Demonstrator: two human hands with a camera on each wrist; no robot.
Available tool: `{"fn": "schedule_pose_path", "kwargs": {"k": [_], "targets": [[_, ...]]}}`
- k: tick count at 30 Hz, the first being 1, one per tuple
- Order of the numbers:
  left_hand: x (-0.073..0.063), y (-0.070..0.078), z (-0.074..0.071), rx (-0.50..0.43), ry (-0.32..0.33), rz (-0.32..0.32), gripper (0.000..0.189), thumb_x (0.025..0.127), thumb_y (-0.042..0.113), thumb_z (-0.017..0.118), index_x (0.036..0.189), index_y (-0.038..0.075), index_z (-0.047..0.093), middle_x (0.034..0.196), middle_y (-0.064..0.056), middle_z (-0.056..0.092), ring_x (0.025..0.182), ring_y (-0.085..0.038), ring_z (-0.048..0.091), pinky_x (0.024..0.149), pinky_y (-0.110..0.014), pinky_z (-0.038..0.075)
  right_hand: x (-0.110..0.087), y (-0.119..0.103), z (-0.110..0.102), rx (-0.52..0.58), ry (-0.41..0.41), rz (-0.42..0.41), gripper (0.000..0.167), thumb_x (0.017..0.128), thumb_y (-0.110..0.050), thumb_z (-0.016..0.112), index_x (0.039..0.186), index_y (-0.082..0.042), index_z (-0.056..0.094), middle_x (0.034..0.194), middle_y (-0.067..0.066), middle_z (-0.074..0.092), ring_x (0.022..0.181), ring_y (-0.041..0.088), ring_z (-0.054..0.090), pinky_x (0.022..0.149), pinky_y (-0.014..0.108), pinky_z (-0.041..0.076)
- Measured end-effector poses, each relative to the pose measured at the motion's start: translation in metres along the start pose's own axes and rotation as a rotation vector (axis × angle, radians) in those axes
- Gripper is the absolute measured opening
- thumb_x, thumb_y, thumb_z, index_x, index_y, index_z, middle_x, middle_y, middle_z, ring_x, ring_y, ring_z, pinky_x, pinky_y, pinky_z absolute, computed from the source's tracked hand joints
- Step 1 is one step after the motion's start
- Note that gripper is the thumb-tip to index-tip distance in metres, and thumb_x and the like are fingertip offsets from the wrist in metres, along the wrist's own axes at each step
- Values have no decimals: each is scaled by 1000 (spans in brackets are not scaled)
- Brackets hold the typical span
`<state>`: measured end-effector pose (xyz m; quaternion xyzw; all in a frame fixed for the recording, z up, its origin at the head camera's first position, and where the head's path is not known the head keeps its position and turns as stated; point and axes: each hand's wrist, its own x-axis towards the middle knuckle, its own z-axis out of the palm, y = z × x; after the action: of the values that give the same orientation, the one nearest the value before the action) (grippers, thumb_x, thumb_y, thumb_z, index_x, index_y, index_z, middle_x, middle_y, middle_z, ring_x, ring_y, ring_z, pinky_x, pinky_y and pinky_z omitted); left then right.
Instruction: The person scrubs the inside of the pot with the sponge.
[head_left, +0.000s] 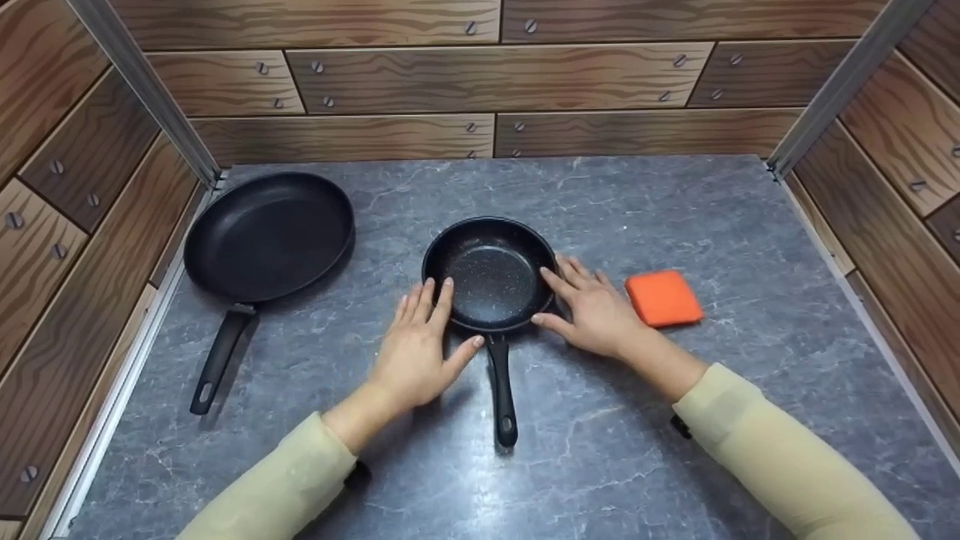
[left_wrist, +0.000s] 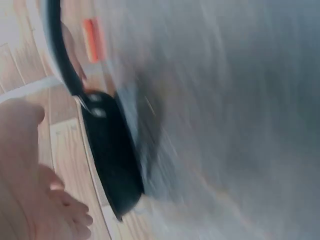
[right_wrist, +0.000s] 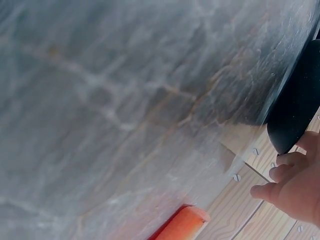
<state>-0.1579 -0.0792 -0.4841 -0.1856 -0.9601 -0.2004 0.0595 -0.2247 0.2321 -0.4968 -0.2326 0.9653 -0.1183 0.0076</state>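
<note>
A small black frying pan (head_left: 493, 289) with a speckled inside lies in the middle of the table, its handle pointing at me. My left hand (head_left: 412, 356) is at the pan's left side with fingers stretched out; the left wrist view shows a gap between this hand (left_wrist: 45, 195) and the pan (left_wrist: 112, 155). On the other side, my right hand (head_left: 596, 311) has its fingers spread at the rim. Its fingertips appear to touch the pan's edge (right_wrist: 295, 105) in the right wrist view. Neither hand grips the pan or its handle.
A larger black frying pan (head_left: 270, 236) lies at the left, its handle towards the front. To the right of my right hand is a square orange pad (head_left: 664, 298), perhaps a folded cloth. Wood-patterned walls (head_left: 495, 79) enclose the grey marbled table (head_left: 600, 457).
</note>
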Motion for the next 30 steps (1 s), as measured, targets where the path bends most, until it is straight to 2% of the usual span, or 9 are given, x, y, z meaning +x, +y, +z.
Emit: {"fn": "schedule_pose_path", "kwargs": {"k": [2,5,8,11,16,18,22,26,30], "targets": [[-7,8,-1,-107,52,-18,94,103,65,54,167,2,26,165,-29,35,155,-43,32,129,-54,23,0,0,0,3,1,0,93,100,-77,47,167,-13,36,172,20,25,158,44,24,123,71,23],[-16,20,-3,-246,95,-57,94,103,62,59,165,-2,30,160,-27,44,147,-43,45,124,-53,35,0,0,0,6,8,-3,93,100,-77,48,166,-13,37,172,20,25,157,44,25,123,71,24],[-25,28,-2,-379,111,-93,91,102,60,62,162,-4,36,151,-25,55,136,-40,58,116,-50,47,-1,0,0,11,14,-6,93,99,-77,49,166,-12,37,172,20,25,158,43,25,123,71,24],[-30,33,0,-517,104,-128,86,102,54,66,157,-8,42,138,-25,65,126,-36,66,111,-48,52,-1,0,0,15,11,-5,94,99,-77,49,166,-13,37,172,19,25,158,42,24,123,71,24],[-32,39,6,-809,23,-238,79,103,41,70,153,-14,43,121,-21,75,110,-32,75,97,-45,61,-1,-1,-1,17,-1,1,93,100,-78,47,167,-14,36,173,18,23,159,40,23,124,70,24],[-31,41,9,-935,-24,-302,78,103,36,71,153,-16,41,115,-21,76,101,-34,77,88,-45,64,-1,-1,-1,24,-8,4,93,100,-78,47,167,-14,35,173,17,23,159,40,22,124,70,23],[-29,48,15,-1180,-102,-452,79,104,30,70,156,-17,33,113,-23,76,95,-33,77,81,-43,66,-1,-1,-1,37,-17,11,92,100,-76,49,167,-15,34,174,16,21,160,38,20,125,69,22],[-28,53,23,-1343,-137,-562,76,106,27,67,156,-17,31,108,-21,77,89,-22,77,74,-33,66,0,0,1,30,-2,6,90,101,-73,53,167,-13,36,174,17,22,159,40,22,124,70,22],[-26,54,32,-1444,-159,-585,72,106,25,67,157,-14,35,102,-19,77,81,-17,75,68,-28,64,0,1,2,21,15,-3,91,100,-74,52,166,-13,37,173,17,24,158,42,24,123,71,23]]}}
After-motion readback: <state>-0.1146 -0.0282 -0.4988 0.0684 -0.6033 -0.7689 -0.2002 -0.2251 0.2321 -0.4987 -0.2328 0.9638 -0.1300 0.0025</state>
